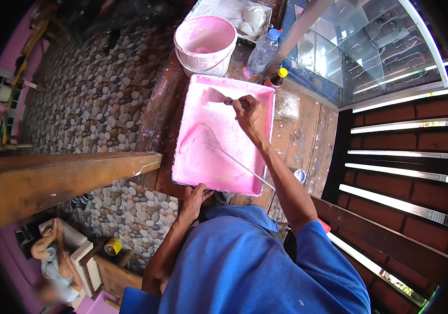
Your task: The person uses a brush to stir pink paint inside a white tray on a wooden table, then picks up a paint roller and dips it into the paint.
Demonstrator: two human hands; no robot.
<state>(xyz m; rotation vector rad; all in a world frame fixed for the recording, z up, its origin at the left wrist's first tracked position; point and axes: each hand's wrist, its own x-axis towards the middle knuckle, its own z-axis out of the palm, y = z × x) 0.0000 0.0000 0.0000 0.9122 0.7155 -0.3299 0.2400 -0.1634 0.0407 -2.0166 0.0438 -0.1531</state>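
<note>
My right hand (246, 110) grips the dark handle of a scraper (212, 97), whose blade lies in the upper left of a rectangular paint tray (223, 172) coated with pink paint. My left hand (197, 196) is closed on the tray's near edge. A thin metal rod (237, 162) runs from a pink-smeared part (190, 137) in the tray, too coated to make out clearly, over the right rim and under my right forearm.
A pink-stained bucket (204, 44), white tray (213, 9), plastic bottle (263, 55) and yellow-capped bottle (277, 77) stand behind on the wooden surface (305, 125). A glass cabinet (360, 47) is at upper right, a wooden beam (67, 175) left. A person (62, 261) sits at lower left.
</note>
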